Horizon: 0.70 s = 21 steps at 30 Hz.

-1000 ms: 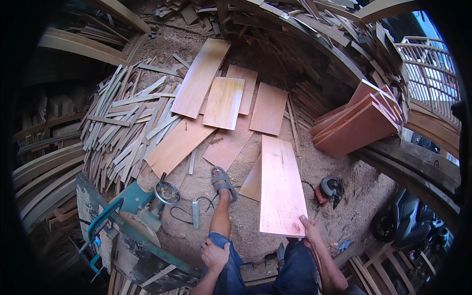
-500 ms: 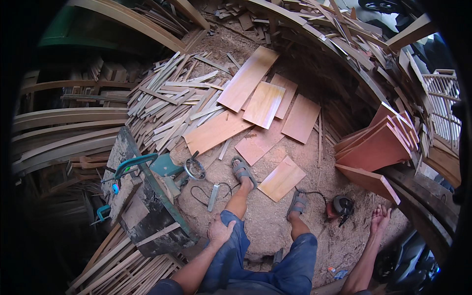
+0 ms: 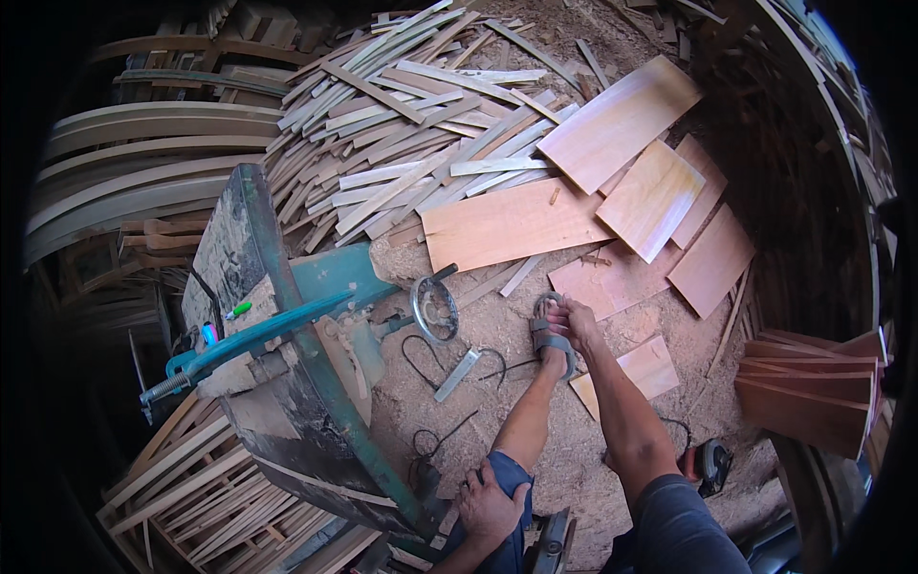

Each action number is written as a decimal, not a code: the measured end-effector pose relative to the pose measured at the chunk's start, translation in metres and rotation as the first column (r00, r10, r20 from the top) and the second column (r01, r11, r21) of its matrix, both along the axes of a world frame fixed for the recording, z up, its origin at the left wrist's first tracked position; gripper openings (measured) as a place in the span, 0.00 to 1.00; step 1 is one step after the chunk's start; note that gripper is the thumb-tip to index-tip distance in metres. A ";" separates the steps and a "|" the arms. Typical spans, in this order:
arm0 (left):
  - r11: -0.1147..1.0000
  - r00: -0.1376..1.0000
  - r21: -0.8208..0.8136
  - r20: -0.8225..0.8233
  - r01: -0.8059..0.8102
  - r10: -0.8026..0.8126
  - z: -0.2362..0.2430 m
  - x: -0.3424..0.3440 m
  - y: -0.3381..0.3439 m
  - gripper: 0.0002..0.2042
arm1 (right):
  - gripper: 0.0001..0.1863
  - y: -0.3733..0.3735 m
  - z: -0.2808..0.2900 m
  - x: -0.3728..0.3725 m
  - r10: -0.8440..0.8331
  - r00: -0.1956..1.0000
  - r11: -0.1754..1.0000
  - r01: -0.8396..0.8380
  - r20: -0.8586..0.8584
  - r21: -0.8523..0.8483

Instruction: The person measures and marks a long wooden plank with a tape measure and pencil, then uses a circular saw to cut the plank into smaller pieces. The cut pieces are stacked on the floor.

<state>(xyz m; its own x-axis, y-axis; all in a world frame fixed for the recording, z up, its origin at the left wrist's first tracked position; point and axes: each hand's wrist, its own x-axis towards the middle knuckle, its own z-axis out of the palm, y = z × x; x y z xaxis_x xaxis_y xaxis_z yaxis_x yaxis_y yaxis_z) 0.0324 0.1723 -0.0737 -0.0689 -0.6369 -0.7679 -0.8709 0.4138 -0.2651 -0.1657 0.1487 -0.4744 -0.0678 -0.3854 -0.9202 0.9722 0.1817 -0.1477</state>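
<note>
My right hand (image 3: pixel 577 320) reaches forward over my sandaled foot (image 3: pixel 556 349), fingers loosely curved and apart, holding nothing I can see; the boards lie just beyond it. My left hand (image 3: pixel 486 505) rests on my left knee with fingers spread. Pale wooden boards (image 3: pixel 510 227) and a yellowish one (image 3: pixel 648 199) overlap on the sawdust floor, and a short board (image 3: pixel 646 368) lies beside my foot. At the right, reddish boards (image 3: pixel 801 402) stand stacked on edge. A dusty green machine (image 3: pixel 325 364) with a handwheel (image 3: pixel 433 309) is at my left.
Scrap strips (image 3: pixel 402 143) are heaped beyond the machine, with curved timbers (image 3: pixel 163 124) at the left. A power tool (image 3: pixel 710 467) with a cord lies by my right arm. A teal clamp (image 3: pixel 220 354) is on the machine, and a metal bar (image 3: pixel 457 373) lies among cables.
My right hand let go of the pale board, now on the right stack, and moved forward-left over my foot. My left hand stays on my knee. The view has swung.
</note>
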 end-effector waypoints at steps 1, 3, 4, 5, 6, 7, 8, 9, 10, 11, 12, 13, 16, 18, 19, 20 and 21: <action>1.000 1.000 -0.011 0.000 -0.021 0.021 -0.002 0.003 -0.003 0.48 | 0.18 -0.037 -0.026 0.010 -0.036 0.999 0.999 0.036 -0.007 0.039; 0.997 0.998 -0.041 -0.020 -0.058 0.057 -0.004 0.004 -0.010 0.47 | 0.22 -0.096 -0.075 0.023 -0.127 0.992 0.988 0.124 0.026 0.097; 0.996 0.998 -0.059 -0.028 -0.066 0.064 -0.006 0.003 -0.016 0.48 | 0.23 -0.122 -0.096 0.027 -0.184 0.983 0.974 0.179 0.024 0.141; 0.995 0.997 -0.076 -0.035 -0.071 0.068 -0.006 0.002 -0.022 0.48 | 0.24 -0.146 -0.113 0.031 -0.248 0.969 0.948 0.239 0.018 0.212; 0.995 0.997 -0.068 -0.006 -0.079 0.079 -0.006 0.000 -0.030 0.48 | 0.24 -0.167 -0.127 0.030 -0.304 0.952 0.945 0.298 0.025 0.137; 0.991 0.995 -0.089 -0.042 -0.097 0.094 -0.006 -0.004 -0.037 0.48 | 0.25 -0.185 -0.138 0.023 -0.370 0.929 0.927 0.366 0.033 0.087; 0.988 0.992 -0.106 -0.075 -0.111 0.103 -0.005 -0.007 -0.044 0.48 | 0.28 -0.203 -0.143 0.020 -0.438 0.899 0.893 0.432 0.024 0.123; 0.985 0.988 -0.117 -0.100 -0.126 0.115 -0.001 -0.009 -0.048 0.48 | 0.27 -0.216 -0.142 0.022 -0.491 0.871 0.868 0.490 -0.006 0.079; 0.985 0.988 -0.111 -0.096 -0.131 0.120 -0.001 -0.011 -0.054 0.47 | 0.27 -0.228 -0.137 0.023 -0.538 0.840 0.832 0.542 -0.062 0.116; 0.984 0.987 -0.110 -0.095 -0.138 0.127 -0.001 -0.012 -0.057 0.47 | 0.27 -0.236 -0.131 0.019 -0.573 0.811 0.795 0.585 -0.116 0.158; 0.984 0.986 -0.106 -0.095 -0.144 0.134 -0.001 -0.012 -0.059 0.47 | 0.25 -0.239 -0.122 0.012 -0.577 0.814 0.800 0.579 -0.064 0.160; 0.984 0.986 -0.100 -0.097 -0.146 0.137 -0.002 -0.013 -0.061 0.47 | 0.24 -0.244 -0.111 0.008 -0.540 0.840 0.829 0.541 -0.050 0.138; 0.986 0.990 -0.101 -0.060 -0.133 0.128 -0.004 -0.014 -0.058 0.46 | 0.23 -0.235 -0.070 -0.008 -0.477 0.873 0.864 0.487 -0.107 0.127; 0.994 0.997 -0.087 -0.041 -0.065 0.062 -0.006 -0.015 -0.056 0.47 | 0.23 -0.223 -0.033 -0.009 -0.476 0.864 0.862 0.495 -0.161 0.108; 0.996 0.999 -0.088 -0.029 -0.032 0.030 -0.004 -0.016 -0.054 0.48 | 0.23 -0.207 -0.011 -0.009 -0.470 0.871 0.870 0.484 -0.142 0.090; 0.996 0.999 -0.078 0.016 -0.039 0.040 -0.005 -0.016 -0.051 0.48 | 0.23 -0.189 0.015 -0.007 -0.507 0.852 0.858 0.514 -0.129 0.021; 0.997 0.998 -0.061 0.004 -0.055 0.055 -0.003 -0.016 -0.047 0.47 | 0.24 -0.164 0.041 -0.007 -0.506 0.858 0.862 0.507 -0.088 -0.019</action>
